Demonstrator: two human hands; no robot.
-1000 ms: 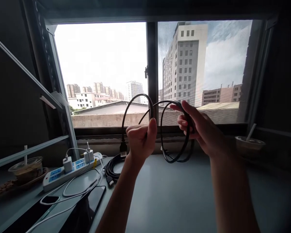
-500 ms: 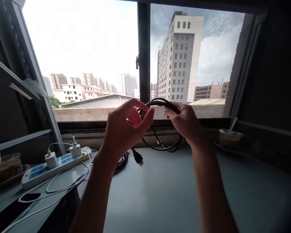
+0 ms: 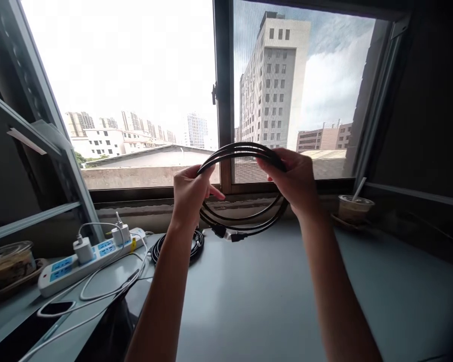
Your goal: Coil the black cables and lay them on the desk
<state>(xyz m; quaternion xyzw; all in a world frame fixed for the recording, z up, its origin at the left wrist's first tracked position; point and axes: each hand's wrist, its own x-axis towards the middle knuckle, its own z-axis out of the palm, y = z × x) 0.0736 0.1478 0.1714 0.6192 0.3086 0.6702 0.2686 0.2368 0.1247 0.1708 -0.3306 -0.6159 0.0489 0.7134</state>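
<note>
A black cable (image 3: 245,147), wound in several loops, is held up in front of the window above the desk. My left hand (image 3: 194,188) grips the left side of the loops, thumb against the cable and one finger pointing inward. On the right side, my right hand (image 3: 296,176) is closed round the same loops. At the bottom of the coil hang the black connector ends (image 3: 238,237), side by side with something pale between them. Behind my left forearm, a second coiled black cable (image 3: 199,247) lies on the desk, partly hidden.
A white power strip (image 3: 94,256) with two plugged-in chargers and white cords lies on the left of the desk (image 3: 256,296). Near it rests a dark phone (image 3: 33,327). Drink cups stand at the far left (image 3: 9,261) and right (image 3: 355,207). A metal frame (image 3: 79,186) rises at left.
My left hand has moved from a pinch near the top of the coil to its left side. The loops are now spread into a wide ring, with the connectors hanging at the bottom.
</note>
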